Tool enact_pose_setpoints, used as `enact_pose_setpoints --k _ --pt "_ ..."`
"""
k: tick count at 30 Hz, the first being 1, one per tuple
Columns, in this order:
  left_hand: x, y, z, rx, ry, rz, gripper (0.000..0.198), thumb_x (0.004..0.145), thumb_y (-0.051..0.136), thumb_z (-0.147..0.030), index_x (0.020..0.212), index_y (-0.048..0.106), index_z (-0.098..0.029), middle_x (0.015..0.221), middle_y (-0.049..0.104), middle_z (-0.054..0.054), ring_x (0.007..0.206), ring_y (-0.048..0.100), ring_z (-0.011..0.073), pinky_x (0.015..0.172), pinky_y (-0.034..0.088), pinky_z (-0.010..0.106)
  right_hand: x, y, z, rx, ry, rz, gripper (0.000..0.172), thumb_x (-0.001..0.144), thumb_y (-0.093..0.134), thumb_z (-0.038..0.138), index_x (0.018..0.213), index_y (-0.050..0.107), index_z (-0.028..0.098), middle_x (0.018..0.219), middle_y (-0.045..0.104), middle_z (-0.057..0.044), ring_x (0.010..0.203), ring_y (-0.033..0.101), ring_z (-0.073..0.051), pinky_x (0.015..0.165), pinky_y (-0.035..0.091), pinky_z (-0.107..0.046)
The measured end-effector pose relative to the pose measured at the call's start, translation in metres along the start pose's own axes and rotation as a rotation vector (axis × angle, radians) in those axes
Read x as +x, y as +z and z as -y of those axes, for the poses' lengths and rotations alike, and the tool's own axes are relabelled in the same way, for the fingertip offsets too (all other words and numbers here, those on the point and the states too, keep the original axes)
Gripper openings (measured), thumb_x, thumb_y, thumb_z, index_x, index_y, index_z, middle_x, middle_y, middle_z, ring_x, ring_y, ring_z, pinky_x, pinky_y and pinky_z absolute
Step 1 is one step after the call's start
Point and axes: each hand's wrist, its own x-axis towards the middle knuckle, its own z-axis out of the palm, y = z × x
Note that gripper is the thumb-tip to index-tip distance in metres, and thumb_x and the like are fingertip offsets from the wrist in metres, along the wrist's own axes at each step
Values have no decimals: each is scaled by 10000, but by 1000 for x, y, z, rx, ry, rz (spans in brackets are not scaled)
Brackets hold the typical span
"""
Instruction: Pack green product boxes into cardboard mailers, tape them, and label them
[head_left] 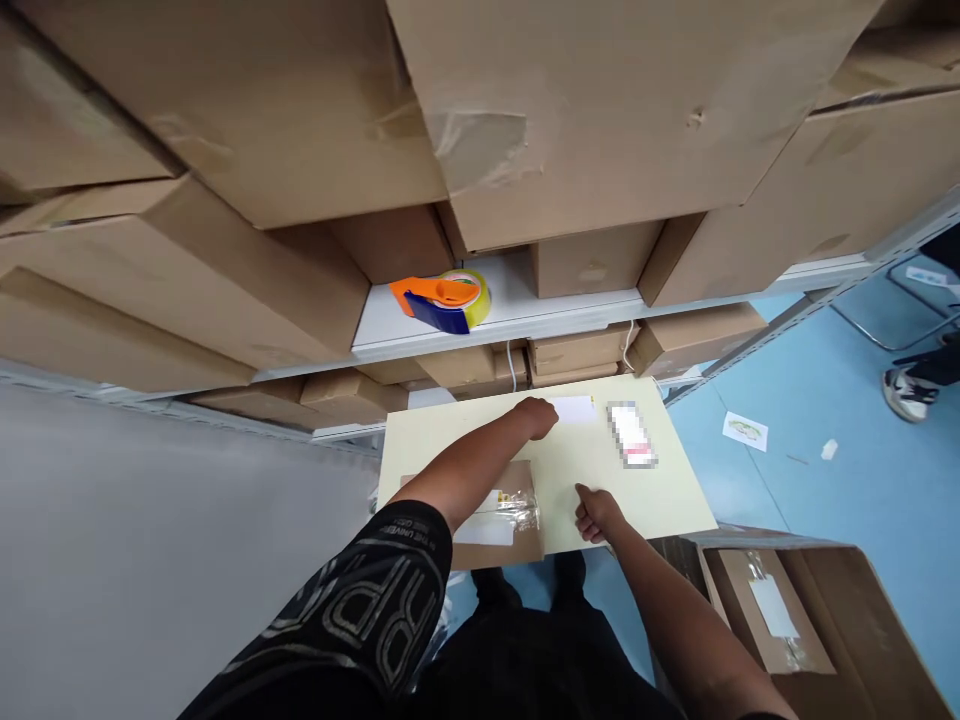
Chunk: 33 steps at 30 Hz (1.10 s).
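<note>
My left hand (536, 418) is closed at the left end of a white paper slip (574, 409) on the cream tabletop (660, 495). Its fingertips meet the paper's edge, and whether they pinch it is hidden. Under my left forearm lies a taped cardboard box (534, 535) with white paper on top, partly covered by the arm. My right hand (598, 514) hovers over or rests on the tabletop to the right of that box, fingers curled in and thumb side forward. I see nothing in it. A blurred-out phone-like object (631, 435) lies right of the slip.
A tape dispenser (442, 300), orange and blue, sits on the white shelf (517, 285) ahead among large cartons (600, 120). An open carton (862, 610) at lower right holds a taped box (776, 610). Papers (745, 431) lie on the blue floor; another person's shoe (907, 395) shows at right.
</note>
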Motion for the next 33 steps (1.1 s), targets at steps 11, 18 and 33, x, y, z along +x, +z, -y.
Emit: enact_pose_setpoints --k 11,18,33 --pt "63 5 6 251 102 118 286 745 797 -171 1026 742 -164 1247 669 196 1207 580 359 1020 449 478 9 3 7 -56 209 47 713 940 288 777 752 606 168 508 636 -104 365 615 -238 374 449 -318" --pt "70 -5 4 321 133 181 271 795 739 -134 1063 738 -175 1240 683 176 1178 627 326 992 502 442 5 5 12 -87 215 27 728 957 268 766 754 621 162 506 644 -94 374 635 -233 388 465 -309" --pt "64 -27 -1 277 111 206 191 768 725 -107 953 752 -146 1107 738 185 1019 695 322 855 543 399 1 4 16 -76 202 22 710 977 261 740 739 609 169 519 651 -100 346 608 -221 369 438 -306"
